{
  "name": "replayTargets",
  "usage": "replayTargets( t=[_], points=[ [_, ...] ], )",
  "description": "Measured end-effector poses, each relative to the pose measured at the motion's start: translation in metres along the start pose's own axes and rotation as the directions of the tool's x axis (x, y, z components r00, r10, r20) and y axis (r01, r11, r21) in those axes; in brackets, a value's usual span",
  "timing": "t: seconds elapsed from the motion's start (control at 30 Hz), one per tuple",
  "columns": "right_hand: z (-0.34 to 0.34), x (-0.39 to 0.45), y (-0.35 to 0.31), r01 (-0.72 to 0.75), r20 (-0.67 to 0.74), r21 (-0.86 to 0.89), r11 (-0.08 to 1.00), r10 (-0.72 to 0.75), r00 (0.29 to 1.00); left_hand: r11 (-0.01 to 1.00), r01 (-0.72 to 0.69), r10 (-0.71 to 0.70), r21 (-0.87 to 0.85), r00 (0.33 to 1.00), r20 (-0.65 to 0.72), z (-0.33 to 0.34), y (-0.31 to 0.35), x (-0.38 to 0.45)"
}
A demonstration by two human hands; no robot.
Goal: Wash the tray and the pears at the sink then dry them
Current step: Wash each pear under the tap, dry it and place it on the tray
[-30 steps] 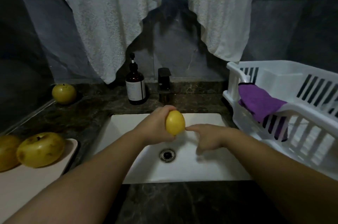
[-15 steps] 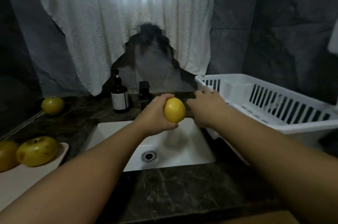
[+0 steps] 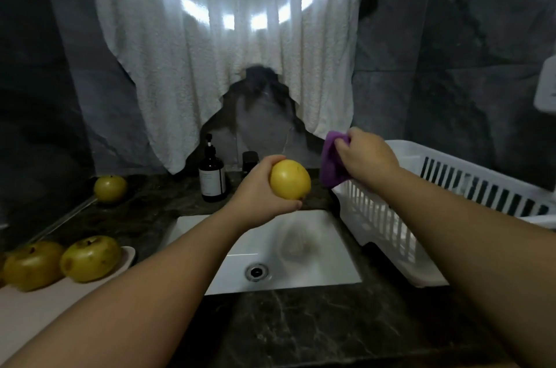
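Observation:
My left hand [image 3: 258,190] grips a yellow pear [image 3: 290,179] above the back of the white sink [image 3: 325,259]. My right hand [image 3: 365,155] pinches a purple cloth [image 3: 330,163], lifted over the near corner of the white dish rack [image 3: 391,217]. Two more pears [image 3: 90,258] [image 3: 31,265] lie on a pale tray [image 3: 36,304] at the lower left. Another pear [image 3: 110,188] sits alone on the dark counter at the back left.
A brown pump bottle [image 3: 212,178] and a dark faucet [image 3: 250,160] stand behind the sink. A white towel [image 3: 234,51] hangs over the wall above. Dark marble counter [image 3: 316,325] runs in front of the sink.
My right hand reached into the dish rack and lifted the purple cloth out. My left hand raised the pear slightly. The view tilted upward.

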State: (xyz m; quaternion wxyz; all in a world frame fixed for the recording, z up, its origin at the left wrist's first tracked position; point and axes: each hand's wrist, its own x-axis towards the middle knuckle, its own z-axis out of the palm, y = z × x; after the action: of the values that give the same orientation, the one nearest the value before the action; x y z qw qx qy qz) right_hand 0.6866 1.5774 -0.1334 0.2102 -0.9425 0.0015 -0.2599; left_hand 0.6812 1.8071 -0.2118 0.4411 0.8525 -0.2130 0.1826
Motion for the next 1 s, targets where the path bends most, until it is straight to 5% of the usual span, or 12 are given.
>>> replayTargets(
  t=[0.07, 0.2, 0.5, 0.8, 0.87, 1.0],
  points=[
    [0.0, 0.01, -0.013, -0.053, -0.054, 0.174, 0.983, 0.063, 0.997, 0.993, 0.046, -0.048, -0.112, 0.999, -0.021, -0.006, -0.002, 0.003],
    [0.025, 0.025, -0.027, -0.156, 0.115, 0.139, 0.978, 0.14, 0.983, 0.961, 0.101, -0.111, -0.257, 0.993, -0.027, -0.015, -0.015, 0.004],
    [0.101, 0.021, -0.025, -0.221, 0.084, 0.309, 0.925, 0.205, 0.975, 0.963, 0.16, -0.163, -0.217, 0.987, 0.007, -0.009, -0.061, -0.008],
    [0.131, -0.003, -0.043, -0.04, 0.154, 0.578, 0.815, -0.061, 0.986, 0.942, 0.223, -0.243, -0.251, 0.969, -0.052, 0.022, -0.086, 0.014],
    [0.139, -0.012, -0.038, -0.066, 0.19, 0.69, 0.721, -0.092, 0.978, 0.93, 0.235, -0.26, -0.284, 0.964, -0.056, 0.025, -0.093, 0.017],
    [0.171, -0.023, -0.022, 0.184, 0.056, 0.573, 0.798, -0.262, 0.963, 0.911, 0.224, -0.252, -0.347, 0.967, -0.037, 0.034, -0.109, 0.01]
  ],
)
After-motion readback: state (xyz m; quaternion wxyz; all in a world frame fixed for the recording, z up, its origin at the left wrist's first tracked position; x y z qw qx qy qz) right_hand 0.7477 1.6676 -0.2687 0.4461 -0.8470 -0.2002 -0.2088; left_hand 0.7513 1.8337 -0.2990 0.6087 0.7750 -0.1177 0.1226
